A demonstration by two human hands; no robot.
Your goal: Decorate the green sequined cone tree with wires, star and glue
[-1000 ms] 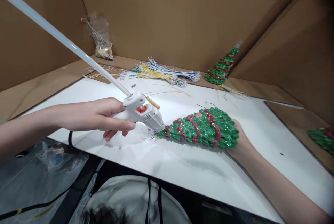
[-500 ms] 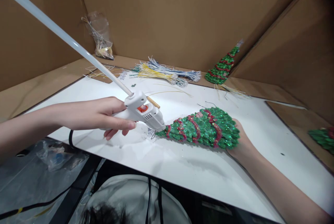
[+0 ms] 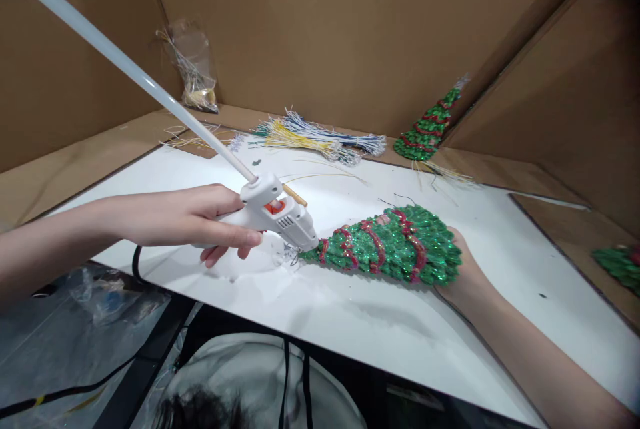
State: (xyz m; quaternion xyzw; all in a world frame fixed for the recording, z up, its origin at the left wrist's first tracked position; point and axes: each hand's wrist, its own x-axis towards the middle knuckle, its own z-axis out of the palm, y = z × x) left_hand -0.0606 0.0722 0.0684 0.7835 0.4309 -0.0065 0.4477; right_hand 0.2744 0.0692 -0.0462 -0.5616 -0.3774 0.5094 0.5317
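My left hand [image 3: 215, 219] is wrapped round the handle of a white hot glue gun [image 3: 290, 222]. A long, pale glue stick [image 3: 165, 102] juts from its back toward the upper left. The gun's nozzle is at the narrow tip of a glittery green miniature Christmas tree [image 3: 385, 249] with red garland bands; whether they touch I cannot tell. My right hand [image 3: 460, 269] grips the tree's wide base, its fingers mostly hidden behind it. The tree lies sideways, held over the white board [image 3: 320, 309]. A small wire loop [image 3: 295, 258] shows by its tip.
Bundles of yellow, white and blue wires [image 3: 320, 139] lie at the back. A second tree [image 3: 430, 126] leans near the right corner, another green piece [image 3: 617, 269] at the right edge. A clear bag [image 3: 193, 69] leans on the cardboard wall [image 3: 320, 29]. A tan stick [image 3: 295, 194] lies behind the gun.
Almost nothing differs. The glue gun and tree appear shifted very slightly to the right, and both hands keep the same hold.
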